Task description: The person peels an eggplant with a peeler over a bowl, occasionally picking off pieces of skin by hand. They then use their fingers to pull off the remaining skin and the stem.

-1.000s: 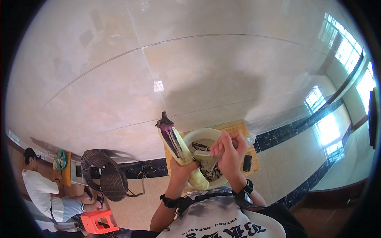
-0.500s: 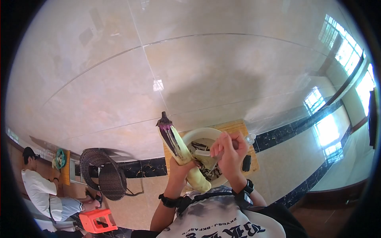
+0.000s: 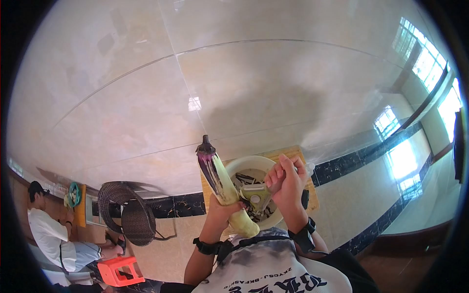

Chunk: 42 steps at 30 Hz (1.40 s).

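Observation:
A long eggplant (image 3: 218, 177), mostly peeled to pale green flesh, slants upward with its dark stem at the top and purple skin left near that end. Around its lower middle wraps my left hand (image 3: 223, 211). My right hand (image 3: 288, 184) is closed on the handle of a pale green and white peeler (image 3: 256, 196), whose head is just right of the eggplant. Beneath both hands stands a white basin (image 3: 261, 162) with dark strips of peel (image 3: 250, 176) in it. My fingers hide most of the peeler's handle.
The basin rests on a wooden table (image 3: 291, 155) by the tiled wall. A clear bottle (image 3: 309, 169) and a dark object (image 3: 305, 199) are at its right. Leftward are a wicker chair (image 3: 138, 222), a red stool (image 3: 119, 271) and a seated person (image 3: 51, 229) near a green basket (image 3: 74, 195).
My right hand has shifted slightly, and the peeler's head shows more plainly beside the eggplant. The eggplant has turned a little and moved slightly to the right.

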Available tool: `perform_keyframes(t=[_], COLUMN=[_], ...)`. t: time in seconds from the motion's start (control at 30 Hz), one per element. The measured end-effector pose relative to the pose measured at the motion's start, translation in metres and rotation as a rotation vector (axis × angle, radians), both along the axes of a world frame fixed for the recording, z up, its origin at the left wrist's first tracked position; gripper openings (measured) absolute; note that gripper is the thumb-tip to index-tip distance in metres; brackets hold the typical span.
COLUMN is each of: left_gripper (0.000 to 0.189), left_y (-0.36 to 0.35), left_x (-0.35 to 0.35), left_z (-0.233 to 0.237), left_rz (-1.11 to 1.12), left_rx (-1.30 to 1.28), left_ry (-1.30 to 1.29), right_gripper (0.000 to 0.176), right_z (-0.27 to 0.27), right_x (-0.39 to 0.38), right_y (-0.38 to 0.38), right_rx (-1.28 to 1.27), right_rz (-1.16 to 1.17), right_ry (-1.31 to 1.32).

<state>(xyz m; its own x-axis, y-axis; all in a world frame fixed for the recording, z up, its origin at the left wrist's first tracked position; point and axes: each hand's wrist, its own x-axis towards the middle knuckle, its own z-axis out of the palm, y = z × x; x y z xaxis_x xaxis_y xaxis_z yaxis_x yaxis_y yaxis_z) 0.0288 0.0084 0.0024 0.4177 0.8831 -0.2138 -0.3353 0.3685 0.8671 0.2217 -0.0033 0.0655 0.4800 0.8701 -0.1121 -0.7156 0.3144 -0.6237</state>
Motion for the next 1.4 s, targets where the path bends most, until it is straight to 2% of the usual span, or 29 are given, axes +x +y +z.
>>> perform_keyframes(t=[0.43,0.83,0.93,1.03,1.13,1.23,1.33,1.4], left_gripper=[0.042,0.032,0.033,0.044,0.033,0.033,0.041,0.037], left_y=[-0.005,-0.008,-0.008,-0.006,-0.007,-0.007,-0.004,-0.004], left_x=[0.008,0.005,0.004,0.003,0.007,0.002,-0.002,-0.001], left_z=[0.016,0.008,0.005,-0.001,0.007,0.012,0.004,0.002], left_rz=[0.106,0.129,0.135,0.135,0.183,0.115,0.069,0.096], left_rx=[0.101,0.024,0.025,0.042,0.044,0.018,0.033,0.058], left_ry=[0.085,0.041,0.029,0.075,0.045,-0.032,-0.005,0.013], right_gripper=[0.025,0.026,0.026,0.026,0.026,0.026,0.026,0.027], right_z=[-0.003,-0.007,-0.008,-0.006,-0.007,-0.009,-0.013,-0.011], right_x=[-0.001,0.002,0.001,-0.001,0.000,0.003,0.004,0.002], right_y=[0.001,0.002,0.003,0.003,0.004,0.005,0.007,0.007], right_rx=[-0.028,-0.043,-0.047,-0.062,-0.071,-0.078,-0.082,-0.090], right_rz=[-0.005,-0.008,-0.007,-0.005,-0.002,-0.001,-0.001,-0.004], right_ry=[0.009,0.021,0.020,0.014,0.016,0.044,0.059,0.060])
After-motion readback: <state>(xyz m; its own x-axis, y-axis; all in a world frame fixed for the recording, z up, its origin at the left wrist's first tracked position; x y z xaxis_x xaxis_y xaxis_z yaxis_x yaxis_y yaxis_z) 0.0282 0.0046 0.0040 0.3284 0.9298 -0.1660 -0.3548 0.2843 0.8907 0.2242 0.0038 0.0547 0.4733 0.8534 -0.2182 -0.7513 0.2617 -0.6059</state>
